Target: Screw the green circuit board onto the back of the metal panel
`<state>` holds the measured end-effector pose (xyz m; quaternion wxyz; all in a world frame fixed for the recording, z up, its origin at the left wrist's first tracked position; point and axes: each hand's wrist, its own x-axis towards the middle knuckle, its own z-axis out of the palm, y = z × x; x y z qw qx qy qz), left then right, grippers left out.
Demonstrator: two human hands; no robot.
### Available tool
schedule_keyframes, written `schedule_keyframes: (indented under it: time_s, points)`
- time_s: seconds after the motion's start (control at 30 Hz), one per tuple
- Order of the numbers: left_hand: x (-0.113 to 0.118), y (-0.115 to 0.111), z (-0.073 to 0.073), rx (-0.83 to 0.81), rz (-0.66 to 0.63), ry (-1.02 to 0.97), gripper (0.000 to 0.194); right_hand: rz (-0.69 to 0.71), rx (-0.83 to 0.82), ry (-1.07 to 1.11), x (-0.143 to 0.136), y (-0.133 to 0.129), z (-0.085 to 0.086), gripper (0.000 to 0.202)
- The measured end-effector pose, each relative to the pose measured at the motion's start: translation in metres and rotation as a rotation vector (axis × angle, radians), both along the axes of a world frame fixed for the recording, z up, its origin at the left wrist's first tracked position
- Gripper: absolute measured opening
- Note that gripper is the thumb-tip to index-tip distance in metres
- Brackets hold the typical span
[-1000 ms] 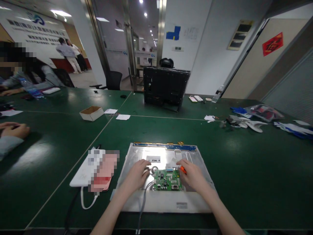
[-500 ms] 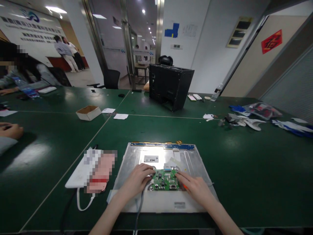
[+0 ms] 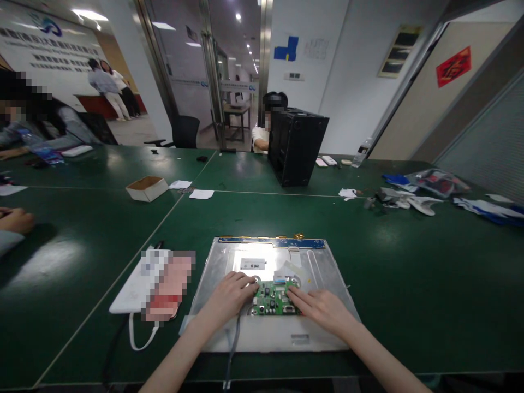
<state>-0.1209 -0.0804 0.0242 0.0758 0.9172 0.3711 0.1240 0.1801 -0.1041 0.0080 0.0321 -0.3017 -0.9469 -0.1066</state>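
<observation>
A green circuit board (image 3: 270,299) lies on the metal back of a display panel (image 3: 221,273) in front of me. My left hand (image 3: 232,295) touches the board's left edge with its fingers stretched out; its thumb is mostly hidden. My right hand (image 3: 318,307) rests its outstretched fingertips on the board's right side. A dark cable (image 3: 236,333) runs from beneath my left hand towards the table's front edge. Along the panel's far edge sits a long blue circuit strip (image 3: 272,243).
Left of the panel lie a white device (image 3: 137,289) and a pink phone-like item (image 3: 174,284) with a white cable. Further back stand an open carton (image 3: 147,189) and a black computer case (image 3: 301,147), with a person behind it. Gloves (image 3: 423,204) lie to the right.
My right fingertips have slid left, further onto the circuit board. My left hand has barely shifted. Across the table, the black case has turned and moved right, uncovering the person behind it.
</observation>
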Motion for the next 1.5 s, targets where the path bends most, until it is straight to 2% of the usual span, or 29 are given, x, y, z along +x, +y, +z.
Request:
schedule_keyframes:
  time_s: [0.17,0.4,0.6,0.7,0.93,1.1,1.3,1.4,1.5]
  points:
    - [-0.002,0.001,-0.005,-0.002,0.003,-0.031,0.034,0.006,-0.099,0.098,0.003,0.008,0.003,0.042]
    - [-0.004,0.009,-0.009,-0.177,0.048,-0.307,0.026,-0.233,-0.344,0.439,-0.004,0.013,0.017,0.033]
    - [0.005,0.011,-0.009,-0.288,0.272,-0.436,0.019,-0.438,-0.488,0.447,-0.016,0.025,0.034,0.022]
    - [0.008,0.011,-0.004,-0.344,0.280,-0.448,0.024,-0.486,-0.487,0.427,-0.017,0.030,0.034,0.021]
    - [0.008,0.012,0.001,-0.400,0.248,-0.483,0.026,-0.475,-0.497,0.442,-0.018,0.030,0.038,0.019]
    - [0.003,0.009,-0.001,-0.419,0.204,-0.572,0.023,-0.342,-0.417,0.456,-0.015,0.021,0.040,0.025]
    - [-0.002,0.006,-0.003,-0.373,0.089,-0.458,0.027,-0.155,-0.177,0.177,-0.005,0.004,0.022,0.042]
    - [-0.004,0.005,-0.004,-0.334,0.068,-0.388,0.030,-0.142,-0.161,0.114,-0.003,-0.004,0.013,0.047]
    - [-0.005,0.002,0.000,-0.320,0.065,-0.353,0.032,-0.181,-0.209,0.160,-0.001,-0.008,0.009,0.048]
